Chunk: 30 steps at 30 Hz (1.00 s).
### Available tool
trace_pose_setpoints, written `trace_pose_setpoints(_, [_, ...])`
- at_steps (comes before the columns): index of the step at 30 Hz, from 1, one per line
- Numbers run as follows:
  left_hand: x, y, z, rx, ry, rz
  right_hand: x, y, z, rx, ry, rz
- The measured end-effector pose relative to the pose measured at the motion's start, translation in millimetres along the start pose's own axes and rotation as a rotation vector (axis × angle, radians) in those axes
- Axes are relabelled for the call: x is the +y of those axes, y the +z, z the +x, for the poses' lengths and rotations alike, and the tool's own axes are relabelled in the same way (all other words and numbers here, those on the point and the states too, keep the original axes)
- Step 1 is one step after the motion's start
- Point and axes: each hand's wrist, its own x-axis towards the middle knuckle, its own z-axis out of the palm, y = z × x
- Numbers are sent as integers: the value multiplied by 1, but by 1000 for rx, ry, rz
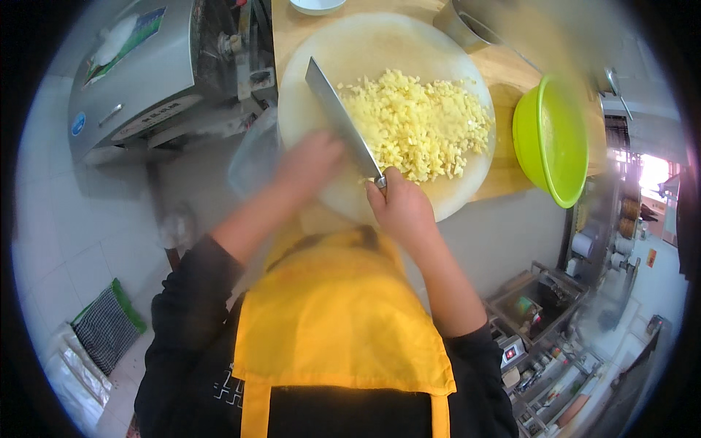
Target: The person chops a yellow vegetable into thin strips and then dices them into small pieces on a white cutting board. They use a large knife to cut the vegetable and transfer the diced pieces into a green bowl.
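Observation:
My right hand grips the handle of a Chinese cleaver. Its broad blade slants up and left over a round white cutting board. Right of the blade, a heap of finely diced pale yellow food spreads across the board; some bits lie close to the blade. My left hand, blurred, is at the left side of the blade, over the board's lower left part. Whether its fingers touch the steel cannot be made out.
A lime-green bowl stands tilted in view at the right of the wooden table. Behind the board are a metal pot and a white bowl. A steel machine flanks the left side. A metal cart stands lower right.

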Motion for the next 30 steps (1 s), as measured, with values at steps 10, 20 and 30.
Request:
trace_pose_setpoints(10, [6,-1,-6,96,29,-15,6,-15,6,-48,32,-29])
trace_pose_setpoints(20, [0,-5,-17,112,24,-41,-9,-23,-4,-62,-7,-19])
trace_pose_setpoints(30, [-11,-13,-25,73,132,4,-14,-18,-2,-59,-10,-21])
